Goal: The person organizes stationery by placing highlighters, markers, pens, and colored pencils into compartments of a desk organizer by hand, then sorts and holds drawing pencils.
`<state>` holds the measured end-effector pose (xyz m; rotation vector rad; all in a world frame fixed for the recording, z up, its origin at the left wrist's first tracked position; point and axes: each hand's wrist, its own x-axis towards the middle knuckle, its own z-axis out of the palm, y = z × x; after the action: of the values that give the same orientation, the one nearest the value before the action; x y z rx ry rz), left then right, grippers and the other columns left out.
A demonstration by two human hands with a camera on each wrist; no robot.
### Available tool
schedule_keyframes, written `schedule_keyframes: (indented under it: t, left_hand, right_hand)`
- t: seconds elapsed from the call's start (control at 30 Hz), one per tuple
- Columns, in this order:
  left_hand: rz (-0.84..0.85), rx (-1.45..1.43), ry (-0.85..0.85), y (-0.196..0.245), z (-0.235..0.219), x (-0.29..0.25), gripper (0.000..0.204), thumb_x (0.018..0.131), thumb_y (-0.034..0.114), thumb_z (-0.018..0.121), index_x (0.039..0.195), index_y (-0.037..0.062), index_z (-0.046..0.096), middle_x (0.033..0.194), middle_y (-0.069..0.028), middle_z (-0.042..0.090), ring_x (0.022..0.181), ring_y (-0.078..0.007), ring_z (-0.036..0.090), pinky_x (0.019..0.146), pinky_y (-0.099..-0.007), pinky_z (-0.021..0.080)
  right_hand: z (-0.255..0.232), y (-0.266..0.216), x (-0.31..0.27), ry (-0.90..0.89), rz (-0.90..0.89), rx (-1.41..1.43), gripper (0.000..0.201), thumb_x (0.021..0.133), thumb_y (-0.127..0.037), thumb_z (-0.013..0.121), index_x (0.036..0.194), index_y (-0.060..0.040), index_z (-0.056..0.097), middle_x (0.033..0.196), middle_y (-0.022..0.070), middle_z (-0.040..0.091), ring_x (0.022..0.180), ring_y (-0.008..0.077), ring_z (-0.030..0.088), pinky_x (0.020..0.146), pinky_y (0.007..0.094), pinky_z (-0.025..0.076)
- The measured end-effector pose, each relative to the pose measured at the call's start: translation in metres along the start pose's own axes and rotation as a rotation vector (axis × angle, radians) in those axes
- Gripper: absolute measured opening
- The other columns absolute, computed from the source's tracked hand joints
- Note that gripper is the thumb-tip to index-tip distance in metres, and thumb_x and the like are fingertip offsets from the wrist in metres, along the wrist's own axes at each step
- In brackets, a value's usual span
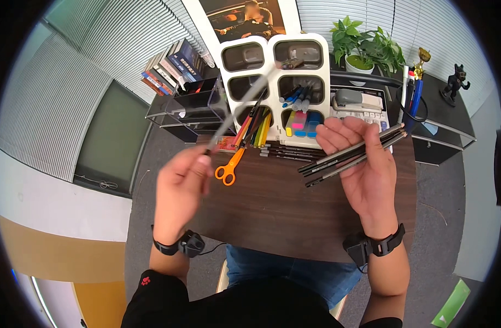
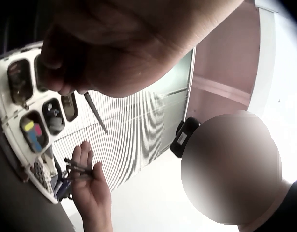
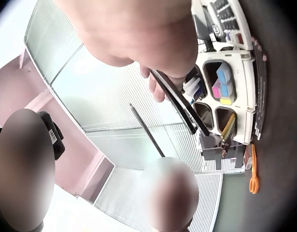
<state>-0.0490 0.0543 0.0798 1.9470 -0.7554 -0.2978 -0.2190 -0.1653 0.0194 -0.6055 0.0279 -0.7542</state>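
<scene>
My left hand point(image 1: 180, 188) pinches one end of a long grey pencil point(image 1: 245, 103), blurred in the head view, which slants up and to the right across the white organizer point(image 1: 271, 60). In the left wrist view the same pencil point(image 2: 96, 113) sticks out below the fingers. My right hand point(image 1: 365, 169) is palm up and holds several black and grey pencils point(image 1: 321, 165) under its thumb. Their sharpened tips point right. In the right wrist view, dark pencils point(image 3: 180, 104) extend from under that hand.
The organizer holds colored pencils point(image 1: 265, 128), pens point(image 1: 299, 98) and highlighters point(image 1: 299, 121). Orange-handled scissors point(image 1: 226, 174) and a row of dark pencils point(image 1: 288, 153) lie before it. A stapler point(image 1: 353, 98), potted plant point(image 1: 361, 61) and books point(image 1: 176, 63) stand around the brown table point(image 1: 277, 208).
</scene>
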Motion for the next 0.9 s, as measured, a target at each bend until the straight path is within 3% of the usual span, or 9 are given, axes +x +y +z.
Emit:
schedule_keyframes:
  t: [0.1,0.2,0.37,0.6,0.67,0.9]
  left_hand:
    - [-0.012,-0.01,0.089,-0.008,-0.008,0.009,0.027,0.101,0.014,0.053,0.122,0.0021,0.065,0.071,0.0039,0.052,0.052,-0.0039,0.044,0.046,-0.0186,0.033]
    - [0.103,0.125,0.164,-0.016,-0.008,0.013,0.029,0.101,0.011,0.052,0.126,0.0036,0.063,0.071,0.0039,0.052,0.051,-0.0033,0.044,0.045,-0.0183,0.032]
    - [0.119,0.339,0.112,-0.01,0.001,0.016,0.033,0.097,0.009,0.054,0.129,0.0068,0.061,0.07,0.0037,0.054,0.059,-0.0033,0.047,0.053,-0.0207,0.038]
    - [0.094,0.377,0.005,-0.015,0.017,0.045,0.031,0.096,0.009,0.057,0.127,0.0044,0.061,0.069,0.0027,0.054,0.061,-0.0044,0.05,0.055,-0.0218,0.041]
    - [0.123,0.269,-0.002,-0.014,0.026,0.052,0.029,0.094,0.012,0.06,0.122,0.0025,0.061,0.072,-0.0125,0.063,0.063,-0.0191,0.062,0.062,-0.0308,0.049]
    - [0.151,0.273,-0.017,-0.011,0.039,0.071,0.028,0.095,0.013,0.06,0.12,-0.0002,0.06,0.077,-0.0128,0.065,0.061,-0.0191,0.063,0.06,-0.0315,0.05]
  right_hand:
    - [-0.001,-0.001,0.001,0.016,0.006,-0.041,0.043,0.107,-0.03,0.037,0.119,0.0079,0.054,0.119,0.0292,0.061,0.114,0.0397,0.062,0.102,0.0489,0.051]
    - [0.001,0.002,-0.001,-0.01,0.033,-0.084,0.043,0.107,-0.031,0.038,0.118,0.0076,0.054,0.118,0.029,0.062,0.112,0.039,0.063,0.101,0.0485,0.051]
    - [0.0,0.002,0.0,-0.015,0.057,-0.078,0.043,0.106,-0.031,0.04,0.118,0.0073,0.055,0.117,0.0284,0.063,0.111,0.0385,0.064,0.1,0.0479,0.052]
    - [0.001,0.003,-0.001,-0.012,0.081,-0.087,0.042,0.106,-0.031,0.041,0.116,0.007,0.056,0.113,0.0269,0.064,0.109,0.0379,0.065,0.099,0.0486,0.053]
    - [0.002,0.003,-0.001,-0.016,0.081,-0.088,0.042,0.106,-0.031,0.041,0.116,0.0069,0.056,0.113,0.0266,0.064,0.108,0.0378,0.065,0.099,0.0486,0.053]
    - [-0.001,0.004,-0.002,-0.033,0.068,-0.105,0.04,0.106,-0.03,0.042,0.114,0.0063,0.056,0.112,0.026,0.065,0.107,0.0377,0.066,0.098,0.049,0.053]
